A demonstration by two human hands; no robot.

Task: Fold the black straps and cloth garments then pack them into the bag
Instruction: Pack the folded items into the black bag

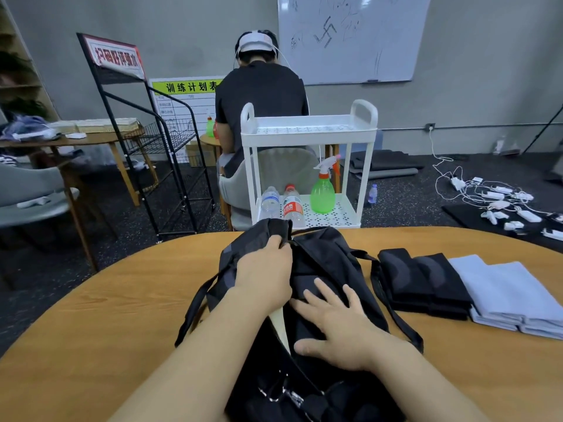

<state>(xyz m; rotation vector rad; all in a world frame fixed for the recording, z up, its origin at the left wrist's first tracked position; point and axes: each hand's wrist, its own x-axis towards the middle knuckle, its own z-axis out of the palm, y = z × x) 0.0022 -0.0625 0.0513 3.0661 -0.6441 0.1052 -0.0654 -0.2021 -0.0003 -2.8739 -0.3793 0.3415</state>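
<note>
1. The bag point(332, 263) lies on the surface point(122, 315) directly before the person, mouth open and facing them, long axis running away from the body.
2. Left hand point(265, 269): fingers curled round the far-left edge of the opening, gripping the fabric and holding it up and apart.
3. Right hand point(335, 327): fingers spread and nearly straight, palm down, pressing on dark material at the near-right side of the opening. It grips nothing. Whether the material beneath is a packed item or the bag's own lining cannot be told.
4. Items still outside: folded black straps point(423, 281) lie just right of the bag, their long axis also running away from the body; folded pale cloth garments point(511, 293) lie touching them, farther right.
5. Governing relation: both stacks sit to the right of the bag, on the right hand's side, the black stack nearer.
6. Judgement: the right hand is the better placed to fetch the next stack while the left holds the mouth open; packing appears partly done at most.
7. Risk: a loose bag strap point(393, 312) lies beside the black stack and could snag.
</note>
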